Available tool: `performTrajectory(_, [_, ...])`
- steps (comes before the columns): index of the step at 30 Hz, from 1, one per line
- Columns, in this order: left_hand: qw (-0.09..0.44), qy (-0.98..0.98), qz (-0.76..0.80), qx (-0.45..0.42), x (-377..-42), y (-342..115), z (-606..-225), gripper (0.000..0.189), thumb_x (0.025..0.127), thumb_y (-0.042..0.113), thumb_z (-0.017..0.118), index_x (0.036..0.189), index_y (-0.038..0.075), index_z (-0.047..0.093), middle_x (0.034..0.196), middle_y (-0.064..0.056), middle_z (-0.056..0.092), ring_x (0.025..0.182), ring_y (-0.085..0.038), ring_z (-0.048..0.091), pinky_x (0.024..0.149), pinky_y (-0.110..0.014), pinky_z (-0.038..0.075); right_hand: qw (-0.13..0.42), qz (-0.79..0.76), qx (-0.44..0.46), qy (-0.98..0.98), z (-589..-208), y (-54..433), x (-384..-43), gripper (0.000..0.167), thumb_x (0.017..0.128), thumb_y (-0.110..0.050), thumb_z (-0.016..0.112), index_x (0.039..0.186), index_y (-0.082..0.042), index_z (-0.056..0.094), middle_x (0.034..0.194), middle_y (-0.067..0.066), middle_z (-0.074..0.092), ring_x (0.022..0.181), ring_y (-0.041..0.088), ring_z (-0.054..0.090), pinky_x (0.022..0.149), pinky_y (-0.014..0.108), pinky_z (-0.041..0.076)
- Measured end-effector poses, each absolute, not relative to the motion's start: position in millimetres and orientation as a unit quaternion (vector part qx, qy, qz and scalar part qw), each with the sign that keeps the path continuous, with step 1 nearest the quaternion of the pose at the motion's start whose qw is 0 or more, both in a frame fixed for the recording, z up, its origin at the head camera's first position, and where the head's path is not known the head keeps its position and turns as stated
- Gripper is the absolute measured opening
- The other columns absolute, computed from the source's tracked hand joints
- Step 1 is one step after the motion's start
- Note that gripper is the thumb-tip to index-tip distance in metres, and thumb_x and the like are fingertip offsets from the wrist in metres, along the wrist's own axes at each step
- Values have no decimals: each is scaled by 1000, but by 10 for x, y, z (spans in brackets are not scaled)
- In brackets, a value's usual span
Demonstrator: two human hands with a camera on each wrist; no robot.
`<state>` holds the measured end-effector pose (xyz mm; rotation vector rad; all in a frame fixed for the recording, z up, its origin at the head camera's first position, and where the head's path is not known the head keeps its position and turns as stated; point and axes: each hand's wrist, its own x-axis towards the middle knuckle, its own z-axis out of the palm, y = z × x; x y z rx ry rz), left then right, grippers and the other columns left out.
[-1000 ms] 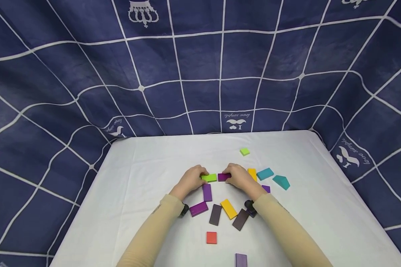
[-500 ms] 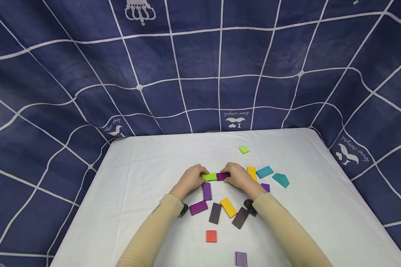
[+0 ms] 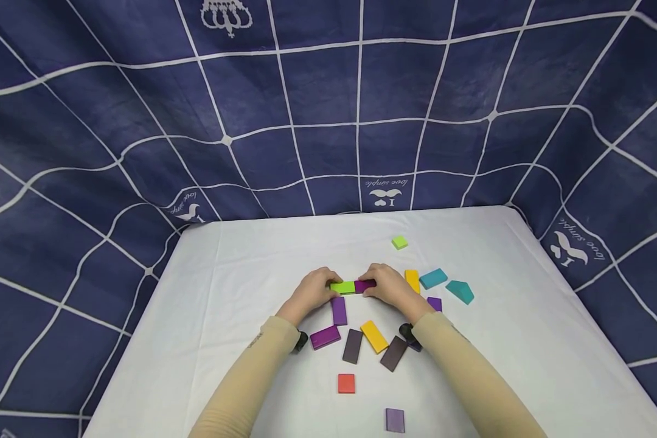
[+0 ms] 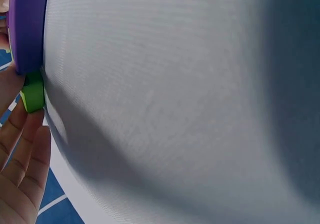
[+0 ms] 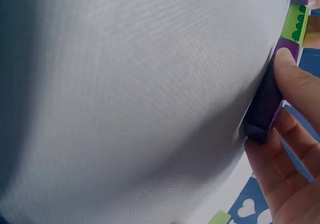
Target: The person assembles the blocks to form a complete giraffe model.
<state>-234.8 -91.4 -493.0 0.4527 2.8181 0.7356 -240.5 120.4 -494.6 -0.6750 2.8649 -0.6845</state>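
My left hand point(image 3: 313, 289) pinches a bright green rectangular block point(image 3: 344, 288) at its left end. In the left wrist view, fingertips touch the end of the green block point(image 4: 33, 91), partly hidden behind a violet block point(image 4: 29, 29). My right hand point(image 3: 390, 287) holds a dark purple block point(image 3: 364, 286), thumb on its near side and fingers round its far side and end. Green and dark purple blocks lie end to end on the white tabletop. Dark scalloped marks show on the green block point(image 5: 295, 21) in the right wrist view. Just below it lies the violet block point(image 3: 339, 311).
Nearer me lie a magenta block point(image 3: 325, 337), two dark brown blocks point(image 3: 353, 346), a yellow block point(image 3: 374, 336), a red square point(image 3: 347, 384) and a lilac piece point(image 3: 395, 420). Teal pieces point(image 3: 434, 278) and another yellow block point(image 3: 412, 280) sit right; a small lime piece point(image 3: 399, 242) lies farther back.
The right hand has slid the dark purple block left, closing the gap to the green block. Over the last half second both hands stay put; the head view has tilted slightly.
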Motion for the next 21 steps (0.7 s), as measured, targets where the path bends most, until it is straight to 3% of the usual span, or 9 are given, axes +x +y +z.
performTrajectory(5, [104,949,255,152,-2348,-921,-4925,28,87,17,76,115,12,73,99,-2,65,88,-16,56,88,-35,50,58,-228,-228,945,-4966,1208,-2417,34,83,-19,80,115,-9,74,99,4,68,90,17,58,90,35,52])
performTrajectory(8, [115,945,272,139,-2335,-944,-4903,33,89,20,74,121,11,69,107,-4,66,99,-19,60,95,-38,50,60,-227,-227,945,-4980,1204,-2414,35,83,-19,80,115,-10,74,99,3,68,90,17,59,90,35,52])
performTrajectory(11, [96,944,298,101,-2305,-967,-4848,33,90,23,73,119,8,68,108,-6,64,102,-21,61,95,-38,51,60,-226,-228,945,-4990,1197,-2414,35,83,-20,80,116,-10,74,99,3,68,90,17,59,90,35,52])
performTrajectory(16, [60,947,313,35,-2125,-928,-4710,27,86,26,77,94,5,63,84,-5,59,75,-19,55,66,-30,47,60,-232,-219,946,-4979,1194,-2409,35,83,-19,80,116,-9,74,99,3,68,92,18,60,91,35,52])
performTrajectory(21, [106,957,269,21,-1849,-790,-4731,41,85,40,76,87,3,58,70,-5,53,61,-16,48,51,-24,38,62,-230,-217,947,-4972,1211,-2409,35,84,-19,79,117,-10,73,100,3,68,92,18,59,93,36,52])
